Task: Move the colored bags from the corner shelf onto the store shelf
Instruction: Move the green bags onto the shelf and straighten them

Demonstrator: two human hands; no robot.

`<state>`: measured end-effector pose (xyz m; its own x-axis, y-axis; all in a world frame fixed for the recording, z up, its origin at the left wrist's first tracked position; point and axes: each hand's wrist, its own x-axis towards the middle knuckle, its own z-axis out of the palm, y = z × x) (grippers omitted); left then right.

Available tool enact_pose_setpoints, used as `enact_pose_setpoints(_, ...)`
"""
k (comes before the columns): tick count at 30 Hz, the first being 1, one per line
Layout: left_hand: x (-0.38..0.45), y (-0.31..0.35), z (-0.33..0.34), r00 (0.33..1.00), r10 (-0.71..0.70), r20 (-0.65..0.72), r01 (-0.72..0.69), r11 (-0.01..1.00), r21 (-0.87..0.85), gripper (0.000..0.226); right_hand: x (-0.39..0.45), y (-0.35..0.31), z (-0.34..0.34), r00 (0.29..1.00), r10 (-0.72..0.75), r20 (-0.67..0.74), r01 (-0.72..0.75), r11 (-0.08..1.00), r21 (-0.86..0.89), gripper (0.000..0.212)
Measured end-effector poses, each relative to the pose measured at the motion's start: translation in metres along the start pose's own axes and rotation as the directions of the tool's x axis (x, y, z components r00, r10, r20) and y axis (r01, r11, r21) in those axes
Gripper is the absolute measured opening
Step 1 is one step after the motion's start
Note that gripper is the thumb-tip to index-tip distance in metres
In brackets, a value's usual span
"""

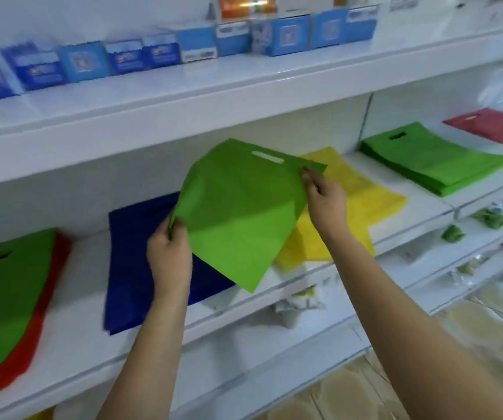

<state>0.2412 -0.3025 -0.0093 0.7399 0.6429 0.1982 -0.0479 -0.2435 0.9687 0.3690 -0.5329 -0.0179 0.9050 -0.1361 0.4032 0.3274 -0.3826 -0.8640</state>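
While both hands hold it in the air, the green bag (238, 207) hangs tilted over the store shelf (77, 298), above the gap between the blue bag (141, 268) on the left and the yellow bag (362, 204) on the right; its handle slot points to the far side and up, its lowest corner points near and down, just over the front edge of the shelf; the long axis goes from far to near, a little turned.

The left hand (168, 256) grips the bag at its left corner; the thumb and fingers (180, 225) are curled and pinch the fabric between them; the right hand (324, 195) holds the top right edge beside the slot, with its fingertips closed on the edge in a fine pinch; each hand has only this bag. Both hands are about equally near to the shelf surface; the left one is lower and nearer to the blue bag.

I judge that the next move is to lower the bag flat on the shelf, and for this the near corner must swing to the far side; otherwise it may hang over the edge.

Farther right, on the corner shelf (426, 207), a green stack (435, 162) and a red bag (492, 128) wait; at far left a green bag lies on a red one (32, 344).
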Motion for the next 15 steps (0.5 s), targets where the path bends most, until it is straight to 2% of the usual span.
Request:
enact_pose_setpoints(4, -0.049, 0.013, 0.124, 0.984, 0.060, 0.169, -0.067, 0.997, 0.037, 0.025, 0.021, 0.070, -0.124, 0.980, 0.079, -0.181, -0.095, 0.992, -0.080, 0.024)
enact_pose_setpoints(7, -0.084, 0.023, 0.203, 0.948, 0.152, 0.280, -0.175, 0.983, 0.058, 0.027, 0.024, 0.111, -0.202, 0.959, 0.161, -0.231, -0.183, 0.980, -0.073, 0.026)
enact_pose_setpoints(10, -0.103, 0.031, 0.271, 0.899, 0.217, 0.381, -0.258, 0.964, 0.059, 0.028, 0.029, 0.146, -0.263, 0.940, 0.190, -0.282, -0.231, 0.965, -0.122, 0.031)
enact_pose_setpoints(15, -0.118, 0.038, 0.371, 0.842, 0.275, 0.464, -0.348, 0.934, 0.077, 0.024, 0.066, 0.204, -0.331, 0.916, 0.181, -0.357, -0.274, 0.934, -0.228, 0.034)
